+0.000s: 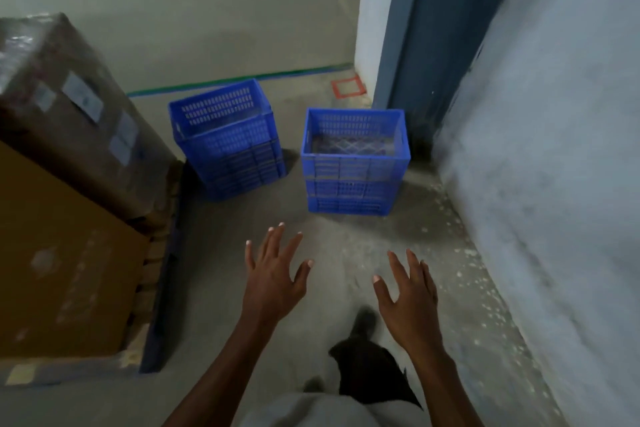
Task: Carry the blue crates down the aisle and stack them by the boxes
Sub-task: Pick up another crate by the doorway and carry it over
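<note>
Concrete aisle floor (221, 45) runs between cardboard boxes (69, 135) and a wall (554, 149): two stacks of blue crates (355, 163) stand ahead of the left hand (277, 274) and right hand (405, 291), both spread and empty. Carrying seems not begun; nothing blocks the reach.

Single head-mounted wide-angle view, pitched forward and down along the aisle. Both hands sit close at 6 o'clock, crates (355, 163) mid-distance at 12, boxes (69, 184) near at 9, wall (554, 149) at 3.
</note>
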The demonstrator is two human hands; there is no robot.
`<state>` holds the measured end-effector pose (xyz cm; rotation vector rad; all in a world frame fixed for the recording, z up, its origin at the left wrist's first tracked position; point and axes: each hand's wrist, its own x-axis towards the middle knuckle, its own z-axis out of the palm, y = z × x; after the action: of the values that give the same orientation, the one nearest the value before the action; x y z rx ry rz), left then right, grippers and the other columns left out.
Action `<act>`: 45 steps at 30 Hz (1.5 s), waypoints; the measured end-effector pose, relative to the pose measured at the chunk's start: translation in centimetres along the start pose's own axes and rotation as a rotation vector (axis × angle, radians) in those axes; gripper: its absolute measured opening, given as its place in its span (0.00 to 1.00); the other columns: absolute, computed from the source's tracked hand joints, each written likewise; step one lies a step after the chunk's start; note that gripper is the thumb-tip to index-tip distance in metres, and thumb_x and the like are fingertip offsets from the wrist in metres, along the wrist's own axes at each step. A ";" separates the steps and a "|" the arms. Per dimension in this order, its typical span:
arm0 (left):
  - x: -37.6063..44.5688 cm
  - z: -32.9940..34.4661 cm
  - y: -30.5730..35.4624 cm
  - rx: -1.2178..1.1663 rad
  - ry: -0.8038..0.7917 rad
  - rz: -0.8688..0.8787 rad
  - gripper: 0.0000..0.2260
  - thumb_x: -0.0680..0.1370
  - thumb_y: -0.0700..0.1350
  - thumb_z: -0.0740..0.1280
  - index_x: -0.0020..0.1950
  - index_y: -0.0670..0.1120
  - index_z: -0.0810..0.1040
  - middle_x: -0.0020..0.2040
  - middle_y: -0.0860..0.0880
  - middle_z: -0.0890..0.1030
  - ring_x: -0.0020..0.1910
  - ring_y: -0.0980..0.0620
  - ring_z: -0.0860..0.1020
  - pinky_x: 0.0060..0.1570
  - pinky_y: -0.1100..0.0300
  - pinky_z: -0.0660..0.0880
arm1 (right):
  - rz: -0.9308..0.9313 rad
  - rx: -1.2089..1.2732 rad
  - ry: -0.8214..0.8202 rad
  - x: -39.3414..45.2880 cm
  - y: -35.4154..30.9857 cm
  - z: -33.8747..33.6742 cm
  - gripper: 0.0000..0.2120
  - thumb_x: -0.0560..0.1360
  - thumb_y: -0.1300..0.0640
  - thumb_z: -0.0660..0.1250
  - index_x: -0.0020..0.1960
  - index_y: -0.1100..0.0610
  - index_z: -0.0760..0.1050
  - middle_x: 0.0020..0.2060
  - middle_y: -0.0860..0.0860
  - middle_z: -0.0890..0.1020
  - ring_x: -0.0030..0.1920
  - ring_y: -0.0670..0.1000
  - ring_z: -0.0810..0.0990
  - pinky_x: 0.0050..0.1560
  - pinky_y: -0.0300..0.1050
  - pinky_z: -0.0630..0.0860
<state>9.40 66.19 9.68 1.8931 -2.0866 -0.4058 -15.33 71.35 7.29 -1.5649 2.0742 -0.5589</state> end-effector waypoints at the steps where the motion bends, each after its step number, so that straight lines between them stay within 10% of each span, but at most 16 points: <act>1: 2.6 0.6 -0.2 0.004 -0.010 0.002 0.30 0.77 0.66 0.51 0.76 0.56 0.67 0.80 0.47 0.60 0.79 0.47 0.55 0.76 0.41 0.43 | 0.004 0.006 0.006 2.9 0.0 0.1 0.29 0.79 0.39 0.60 0.78 0.44 0.61 0.80 0.51 0.55 0.80 0.56 0.48 0.78 0.56 0.52; 19: 43.9 10.1 -1.1 -0.192 -0.168 -0.304 0.28 0.73 0.61 0.60 0.69 0.49 0.76 0.67 0.45 0.76 0.64 0.43 0.75 0.63 0.48 0.72 | 0.068 -0.141 -0.274 53.8 2.6 0.8 0.29 0.80 0.41 0.61 0.78 0.50 0.63 0.78 0.56 0.61 0.77 0.60 0.59 0.74 0.57 0.62; 26: 57.3 17.7 -4.4 -0.309 -0.350 -0.413 0.17 0.78 0.50 0.70 0.64 0.45 0.80 0.59 0.41 0.80 0.56 0.42 0.79 0.55 0.53 0.74 | 0.228 -0.110 -0.413 66.2 7.0 5.4 0.24 0.78 0.49 0.66 0.72 0.56 0.71 0.70 0.60 0.72 0.68 0.61 0.73 0.67 0.52 0.71; 33: 68.6 26.7 -10.0 -0.327 -0.351 -0.519 0.11 0.77 0.42 0.70 0.58 0.41 0.81 0.55 0.39 0.81 0.53 0.40 0.80 0.51 0.54 0.74 | 0.372 -0.217 -0.486 76.0 13.4 11.1 0.29 0.78 0.48 0.66 0.77 0.55 0.64 0.76 0.61 0.64 0.70 0.64 0.70 0.69 0.55 0.69; 40: 76.3 37.2 -16.2 -0.077 -0.387 -0.644 0.36 0.77 0.57 0.66 0.79 0.44 0.56 0.78 0.42 0.59 0.76 0.38 0.58 0.72 0.43 0.57 | 0.470 -0.136 -0.267 85.6 18.9 17.4 0.38 0.78 0.53 0.67 0.81 0.58 0.51 0.78 0.63 0.56 0.75 0.66 0.60 0.73 0.56 0.60; 45: 78.0 41.1 -18.7 -0.460 -0.154 -0.780 0.23 0.80 0.59 0.62 0.64 0.41 0.73 0.55 0.42 0.79 0.54 0.43 0.79 0.49 0.53 0.72 | 0.612 0.105 -0.044 88.6 20.7 20.4 0.33 0.78 0.49 0.65 0.78 0.57 0.57 0.70 0.65 0.70 0.65 0.66 0.73 0.61 0.55 0.71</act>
<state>2.91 -12.79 -33.28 2.3275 -1.0846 -1.1126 -39.58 -9.37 -32.59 -0.8036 2.2898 -0.3882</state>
